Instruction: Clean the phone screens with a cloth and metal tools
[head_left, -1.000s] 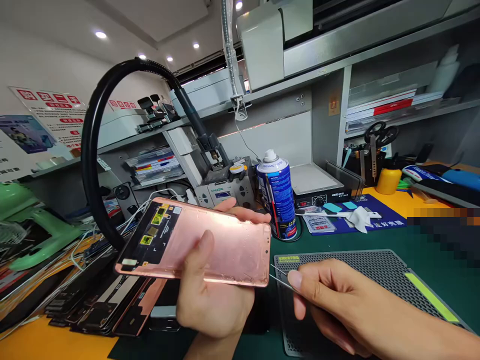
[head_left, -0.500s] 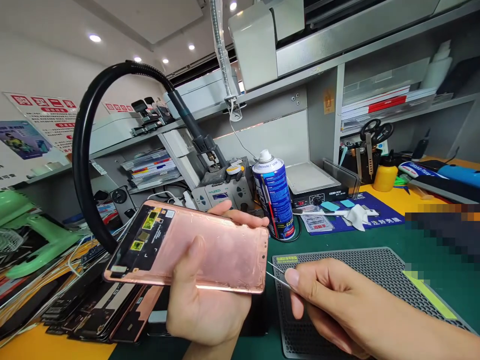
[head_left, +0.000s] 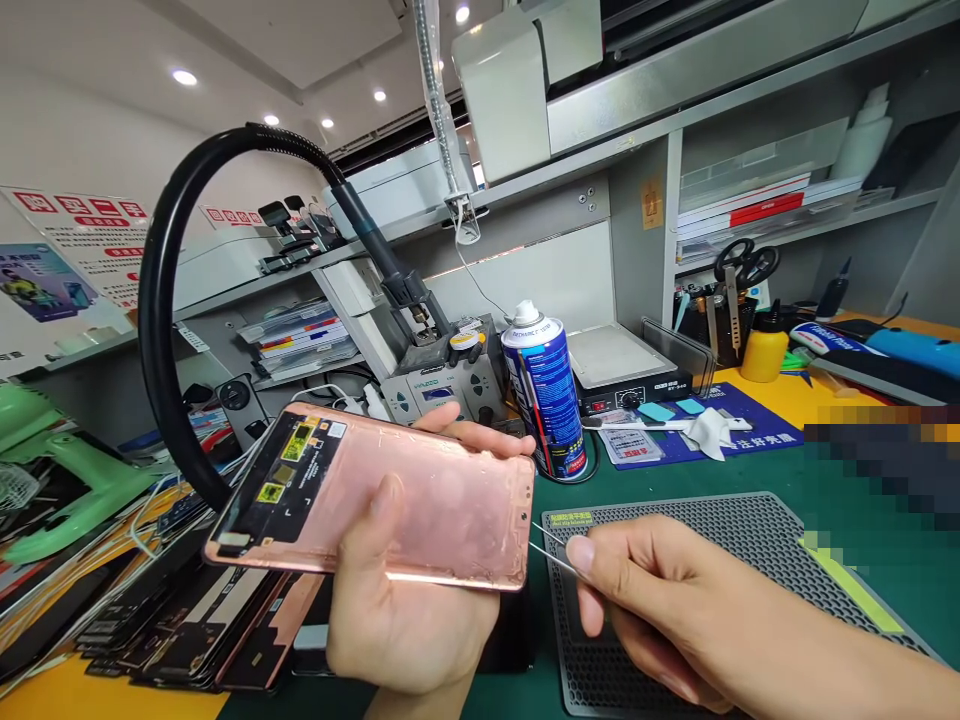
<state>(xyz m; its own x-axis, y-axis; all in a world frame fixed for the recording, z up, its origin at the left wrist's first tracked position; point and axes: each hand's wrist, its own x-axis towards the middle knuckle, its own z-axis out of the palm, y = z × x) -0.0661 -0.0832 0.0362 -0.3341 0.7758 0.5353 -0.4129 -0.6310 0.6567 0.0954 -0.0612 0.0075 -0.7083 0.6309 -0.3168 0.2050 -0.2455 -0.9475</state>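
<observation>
My left hand (head_left: pixel 409 630) is closed round a copper-pink phone frame (head_left: pixel 442 500), thumb across its inner face and fingertips along the far edge. The frame is tilted towards me; a black section with yellow-green patches covers its left end. Thumb and fingers of my right hand (head_left: pixel 652 590) pinch a pair of thin metal tweezers (head_left: pixel 553 558). The tweezer tips are apart from each other, close to the frame's right edge; I cannot tell whether they touch it. Below my right hand lies a grey honeycomb mat (head_left: pixel 742 530).
A blue spray can (head_left: pixel 541 400) stands just behind the frame. Further back are a hot-air station (head_left: pixel 442 390) with a black hose (head_left: pixel 154 270) and a heating plate (head_left: pixel 622 365). Several phone parts (head_left: pixel 187 630) are stacked at left, near a green fan (head_left: pixel 75 520).
The whole view has shifted slightly, with the background a little further left. Both hands hold nearly the same pose, the frame and tweezers almost unmoved.
</observation>
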